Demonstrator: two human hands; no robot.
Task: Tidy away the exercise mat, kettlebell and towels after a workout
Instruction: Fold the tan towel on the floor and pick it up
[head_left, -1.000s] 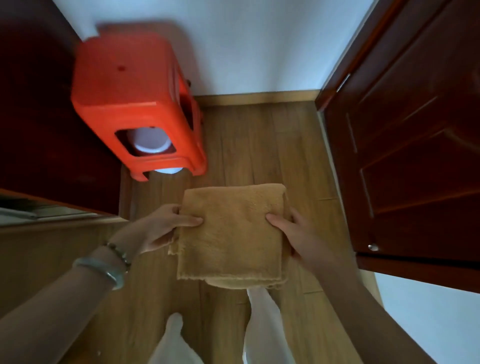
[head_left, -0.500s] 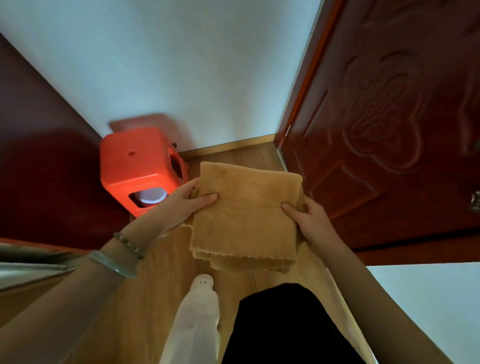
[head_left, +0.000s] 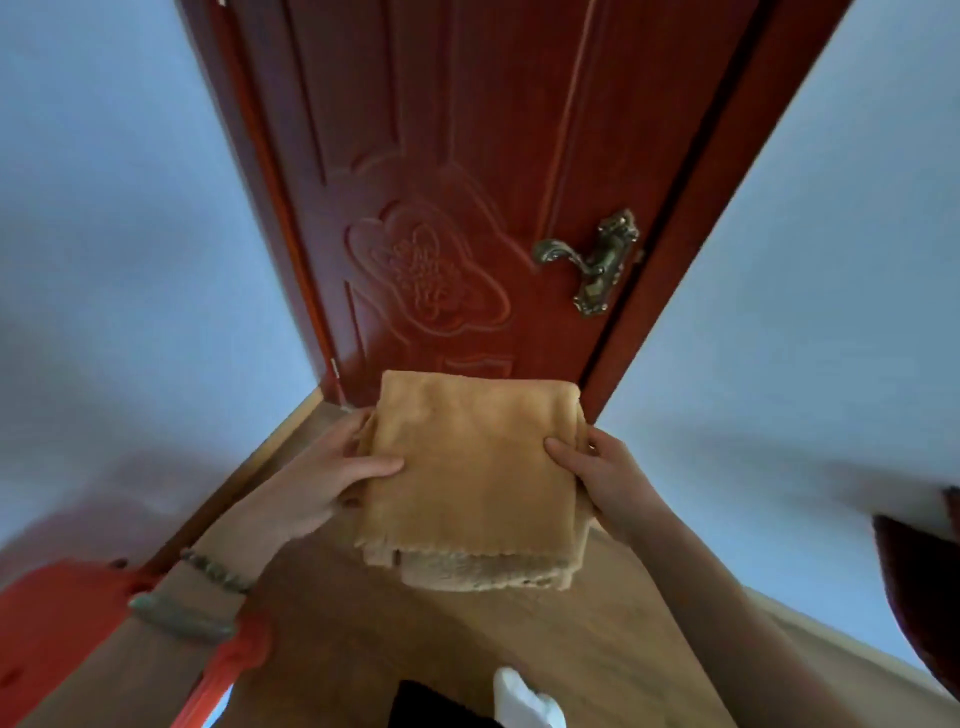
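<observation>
Thumbs pressed on top, fingers (head_left: 353, 428) curled round the side edges: left hand (head_left: 317, 488) and right hand (head_left: 608, 483) both grip the folded tan towel (head_left: 472, 467), held flat above the wooden floor (head_left: 467, 649), facing the red door (head_left: 441, 182), orange stool (head_left: 52, 623) at lower left.

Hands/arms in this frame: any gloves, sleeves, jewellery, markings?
No gloves or sleeves in view. The left hand has two pieces on its wrist: a beaded bracelet of small dull greenish beads nearer the hand, and a smooth pale grey-green bangle further up. The right hand and its wrist carry nothing. No rings or markings visible on either.
</observation>
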